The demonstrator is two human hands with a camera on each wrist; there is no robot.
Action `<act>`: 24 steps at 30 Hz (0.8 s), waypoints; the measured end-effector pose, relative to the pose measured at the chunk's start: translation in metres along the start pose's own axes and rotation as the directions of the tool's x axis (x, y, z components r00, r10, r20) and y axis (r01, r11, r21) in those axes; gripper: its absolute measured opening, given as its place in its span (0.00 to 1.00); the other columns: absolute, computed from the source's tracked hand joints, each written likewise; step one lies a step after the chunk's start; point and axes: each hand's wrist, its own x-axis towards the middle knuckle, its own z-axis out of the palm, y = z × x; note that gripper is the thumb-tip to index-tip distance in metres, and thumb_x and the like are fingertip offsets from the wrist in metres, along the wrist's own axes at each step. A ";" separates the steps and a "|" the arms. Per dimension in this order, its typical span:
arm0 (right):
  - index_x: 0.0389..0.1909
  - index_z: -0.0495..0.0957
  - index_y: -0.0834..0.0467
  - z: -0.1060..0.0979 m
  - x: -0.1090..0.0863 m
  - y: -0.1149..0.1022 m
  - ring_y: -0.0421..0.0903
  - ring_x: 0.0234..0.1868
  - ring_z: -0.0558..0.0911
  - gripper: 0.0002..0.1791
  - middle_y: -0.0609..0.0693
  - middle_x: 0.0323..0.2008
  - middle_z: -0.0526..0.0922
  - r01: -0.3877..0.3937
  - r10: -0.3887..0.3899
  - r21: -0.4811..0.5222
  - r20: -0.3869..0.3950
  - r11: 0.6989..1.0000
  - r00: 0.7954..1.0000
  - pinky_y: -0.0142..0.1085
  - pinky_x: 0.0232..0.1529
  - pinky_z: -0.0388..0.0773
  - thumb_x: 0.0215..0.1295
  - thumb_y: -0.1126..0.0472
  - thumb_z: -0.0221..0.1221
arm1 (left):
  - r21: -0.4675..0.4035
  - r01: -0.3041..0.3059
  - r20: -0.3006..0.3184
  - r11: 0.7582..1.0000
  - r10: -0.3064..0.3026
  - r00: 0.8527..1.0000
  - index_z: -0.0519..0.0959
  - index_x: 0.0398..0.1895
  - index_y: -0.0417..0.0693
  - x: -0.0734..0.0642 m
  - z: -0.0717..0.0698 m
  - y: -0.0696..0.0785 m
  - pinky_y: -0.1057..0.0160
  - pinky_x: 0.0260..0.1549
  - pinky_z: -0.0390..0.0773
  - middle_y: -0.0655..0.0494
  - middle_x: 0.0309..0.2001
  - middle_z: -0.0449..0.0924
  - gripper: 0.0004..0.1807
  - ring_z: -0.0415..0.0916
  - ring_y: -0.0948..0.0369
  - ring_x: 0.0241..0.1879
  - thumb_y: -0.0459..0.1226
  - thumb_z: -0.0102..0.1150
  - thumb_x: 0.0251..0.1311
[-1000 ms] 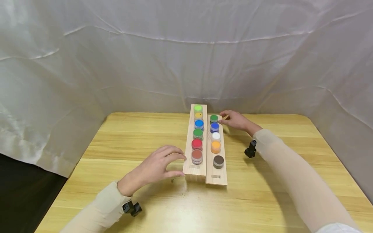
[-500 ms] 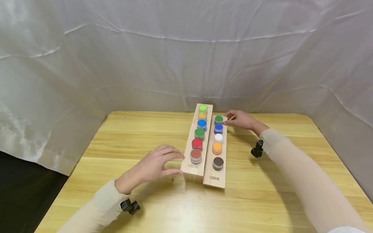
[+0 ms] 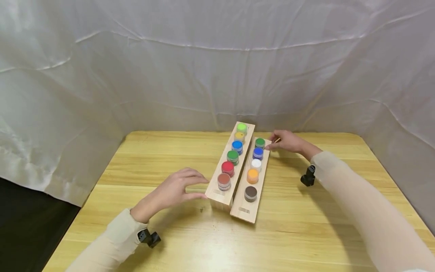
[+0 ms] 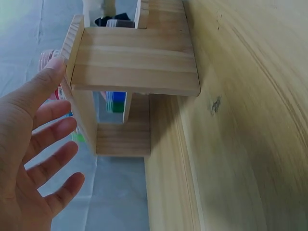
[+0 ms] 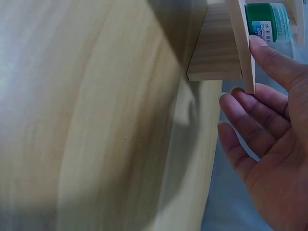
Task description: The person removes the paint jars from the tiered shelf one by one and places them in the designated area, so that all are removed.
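I see one wooden rack (image 3: pixel 221 206) standing slantwise on the table (image 3: pixel 289 223), centre of the head frame, with two boards and eleven jars. The upper board (image 3: pixel 212 191) carries six, far to near: a light green jar (image 3: pixel 242 129), yellow jar (image 3: pixel 239 137), blue jar (image 3: pixel 237 147), green jar (image 3: pixel 232 157), red jar (image 3: pixel 227 169) and brown jar (image 3: pixel 224 182). The lower board (image 3: pixel 239 201), to its right, carries five: a second green jar (image 3: pixel 259 143), a second blue jar (image 3: pixel 258 153), a white jar (image 3: pixel 256 165), an orange jar (image 3: pixel 252 176) and a dark brown jar (image 3: pixel 250 194).

My left hand (image 3: pixel 170 192), left of centre, is spread, fingers loose, touching the upper board's near left edge without gripping. My right hand (image 3: pixel 290 141), right of centre, pinches the lower board's far right corner, thumb on top beside the second green jar.
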 end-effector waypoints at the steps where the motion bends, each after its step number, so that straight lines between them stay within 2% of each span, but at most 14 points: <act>1: 0.47 0.76 0.63 0.000 -0.002 0.001 0.52 0.44 0.78 0.26 0.56 0.42 0.81 -0.004 0.004 0.002 -0.008 1.000 1.000 0.46 0.45 0.74 0.61 0.45 0.67 | -0.001 -0.006 -0.001 1.000 0.006 1.000 0.85 0.48 0.49 0.000 0.000 -0.002 0.57 0.52 0.77 0.57 0.47 0.83 0.23 0.77 0.59 0.50 0.47 0.74 0.49; 9: 0.45 0.76 0.63 0.004 -0.020 0.009 0.52 0.43 0.78 0.26 0.55 0.40 0.80 -0.023 0.022 -0.021 -0.069 1.000 0.997 0.44 0.43 0.75 0.61 0.45 0.66 | -0.001 -0.033 0.006 0.999 0.033 0.999 0.87 0.43 0.48 0.001 -0.002 -0.013 0.58 0.52 0.77 0.56 0.46 0.84 0.15 0.78 0.59 0.49 0.45 0.69 0.55; 14: 0.45 0.75 0.64 0.004 -0.037 0.012 0.54 0.45 0.78 0.26 0.58 0.42 0.80 -0.038 0.035 -0.030 -0.091 0.999 0.995 0.46 0.45 0.75 0.61 0.46 0.66 | -0.016 -0.017 -0.012 1.000 0.017 1.000 0.87 0.41 0.49 0.003 -0.003 -0.020 0.60 0.50 0.78 0.58 0.44 0.84 0.12 0.79 0.60 0.47 0.43 0.68 0.56; 20: 0.45 0.75 0.62 0.004 -0.057 0.014 0.53 0.44 0.78 0.25 0.56 0.41 0.80 -0.071 0.069 -0.019 -0.099 0.997 0.993 0.45 0.44 0.74 0.61 0.45 0.66 | -0.050 0.076 -0.026 0.996 -0.077 0.997 0.87 0.41 0.51 0.001 -0.003 -0.021 0.59 0.49 0.79 0.60 0.43 0.84 0.12 0.80 0.60 0.47 0.43 0.70 0.55; 24: 0.45 0.76 0.63 0.003 -0.065 0.013 0.51 0.42 0.78 0.25 0.55 0.40 0.79 -0.065 0.064 -0.006 -0.093 0.998 0.994 0.43 0.43 0.74 0.62 0.45 0.65 | -0.054 0.163 -0.005 0.985 -0.164 0.987 0.85 0.49 0.51 -0.001 -0.002 -0.011 0.54 0.51 0.78 0.57 0.48 0.84 0.19 0.80 0.58 0.50 0.47 0.70 0.55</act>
